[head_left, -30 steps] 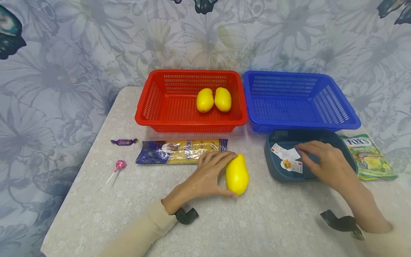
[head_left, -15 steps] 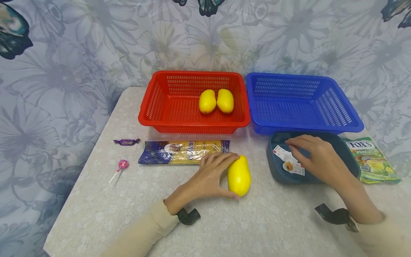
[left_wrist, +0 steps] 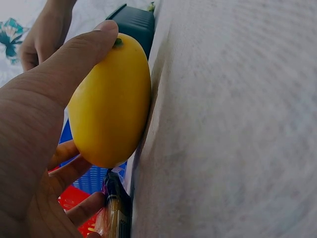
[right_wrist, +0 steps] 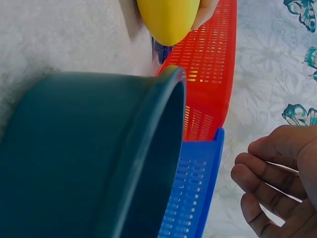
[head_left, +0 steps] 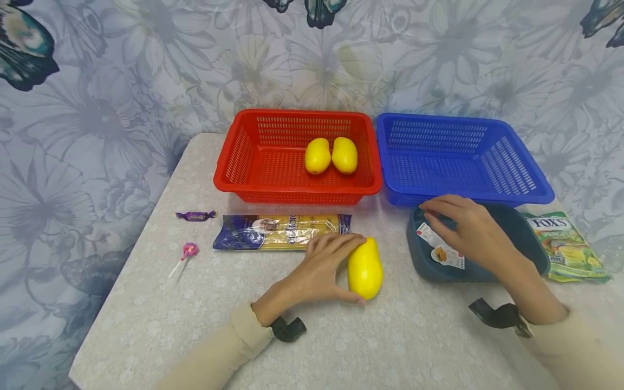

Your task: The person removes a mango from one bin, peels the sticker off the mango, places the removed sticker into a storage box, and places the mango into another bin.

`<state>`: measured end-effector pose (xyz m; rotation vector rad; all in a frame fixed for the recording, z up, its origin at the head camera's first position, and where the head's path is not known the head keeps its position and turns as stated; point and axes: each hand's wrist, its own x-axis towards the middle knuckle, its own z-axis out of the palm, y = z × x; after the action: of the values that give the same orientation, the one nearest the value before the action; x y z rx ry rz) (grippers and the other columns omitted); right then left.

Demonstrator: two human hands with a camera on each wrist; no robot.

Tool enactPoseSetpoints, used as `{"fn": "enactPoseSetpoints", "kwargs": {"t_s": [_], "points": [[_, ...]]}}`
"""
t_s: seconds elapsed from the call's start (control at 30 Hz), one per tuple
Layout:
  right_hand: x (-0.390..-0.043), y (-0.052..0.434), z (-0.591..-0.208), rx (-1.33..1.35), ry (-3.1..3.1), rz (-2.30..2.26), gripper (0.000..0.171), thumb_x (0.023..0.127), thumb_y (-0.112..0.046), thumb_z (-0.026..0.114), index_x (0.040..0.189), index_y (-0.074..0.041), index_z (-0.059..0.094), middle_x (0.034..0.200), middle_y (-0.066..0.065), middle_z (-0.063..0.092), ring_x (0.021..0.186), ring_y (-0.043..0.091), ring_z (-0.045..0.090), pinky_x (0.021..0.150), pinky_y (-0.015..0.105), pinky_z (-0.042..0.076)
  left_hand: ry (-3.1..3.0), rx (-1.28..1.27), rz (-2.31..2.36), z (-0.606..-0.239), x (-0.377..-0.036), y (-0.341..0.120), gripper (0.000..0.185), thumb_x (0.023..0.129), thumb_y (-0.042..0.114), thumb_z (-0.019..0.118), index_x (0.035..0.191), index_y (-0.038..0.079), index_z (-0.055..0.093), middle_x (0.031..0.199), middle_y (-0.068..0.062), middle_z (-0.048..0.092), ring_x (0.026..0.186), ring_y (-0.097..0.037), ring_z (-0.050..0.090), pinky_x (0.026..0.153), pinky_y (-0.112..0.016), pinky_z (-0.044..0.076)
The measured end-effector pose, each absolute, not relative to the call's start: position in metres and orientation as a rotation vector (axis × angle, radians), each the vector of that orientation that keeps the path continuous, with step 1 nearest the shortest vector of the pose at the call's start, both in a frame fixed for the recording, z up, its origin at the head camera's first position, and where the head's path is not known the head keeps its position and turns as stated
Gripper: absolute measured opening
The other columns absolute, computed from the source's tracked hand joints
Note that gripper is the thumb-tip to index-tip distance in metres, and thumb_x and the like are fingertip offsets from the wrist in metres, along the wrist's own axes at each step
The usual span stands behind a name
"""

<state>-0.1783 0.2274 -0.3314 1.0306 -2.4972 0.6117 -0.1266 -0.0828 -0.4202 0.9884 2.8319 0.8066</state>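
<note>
Three yellow mangoes (head_left: 364,268), two baskets (head_left: 297,157), two hands (head_left: 317,271)

A pale, speckled worktop (head_left: 146,325) with rounded corners stands against a wall (head_left: 97,81) covered in grey-lilac wallpaper — large, soft flowers printed all over. Dark teal butterflies (head_left: 24,49) dot its upper edge — left, centre and right. The light is even and soft, casting only faint shadows.
</note>
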Motion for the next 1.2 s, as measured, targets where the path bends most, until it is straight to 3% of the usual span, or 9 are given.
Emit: {"fn": "enactPoseSetpoints", "kwargs": {"t_s": [0.7,1.2], "points": [[-0.193,0.206,-0.326,1.063,-2.577,0.618,0.024,0.086,-0.002,0.074,0.111,-0.004,0.074,0.104,0.01,0.072,0.096,0.03,0.066,0.083,0.052,0.055,2.842,1.008,0.799,-0.421,-0.126,-0.081,0.112,0.065,0.076,0.077,0.156,0.03,0.031,0.159,0.009,0.03,0.139,-0.027,0.028,0.112,-0.058,0.016],[-0.206,0.191,-0.326,1.091,-2.578,0.638,0.022,0.089,-0.004,0.072,0.111,-0.006,0.075,0.106,0.009,0.071,0.098,0.028,0.066,0.083,0.049,0.056,2.839,1.0,0.805,-0.419,-0.126,-0.083,0.112,0.065,0.076,0.076,0.156,0.03,0.03,0.159,0.009,0.03,0.14,-0.027,0.027,0.112,-0.059,0.016]]}}
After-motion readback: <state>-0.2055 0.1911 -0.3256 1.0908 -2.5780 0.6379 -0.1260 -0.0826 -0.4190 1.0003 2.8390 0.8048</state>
